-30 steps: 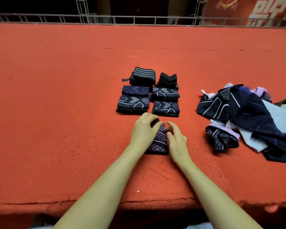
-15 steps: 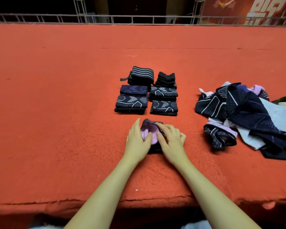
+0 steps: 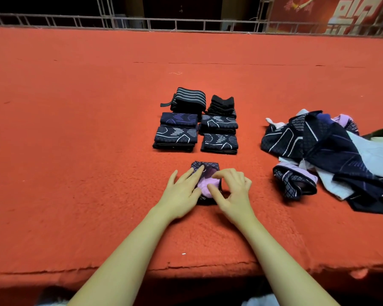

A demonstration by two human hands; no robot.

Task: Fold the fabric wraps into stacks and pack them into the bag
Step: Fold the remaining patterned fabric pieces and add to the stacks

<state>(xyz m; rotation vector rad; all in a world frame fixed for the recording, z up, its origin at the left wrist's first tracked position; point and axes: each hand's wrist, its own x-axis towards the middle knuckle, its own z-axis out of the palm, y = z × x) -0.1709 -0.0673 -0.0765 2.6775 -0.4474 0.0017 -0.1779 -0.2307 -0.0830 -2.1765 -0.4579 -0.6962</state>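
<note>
Hands work the nearest item: left hand (image 3: 181,193) lies flat, fingers straight and slightly spread, pressing the left side of a small dark wrap (image 3: 205,171) with its lilac lining showing. Right hand (image 3: 232,191) sits on the right side, fingers curled, thumb and forefinger pinching the lilac fabric. Wrap lies on the red tabletop (image 3: 75,173), just short of the folded stacks. Fabric looks light, soft, floppy; likely springs open unless pinned, so best held at the folded edge with a flat palm on top. Beyond it, folded stacks (image 3: 196,124) sit in two columns, touching or nearly so. Right of them, well apart, an unfolded pile (image 3: 332,155) of dark and pale wraps. Bag not clearly visible. Far back, a metal railing (image 3: 186,23).
</note>
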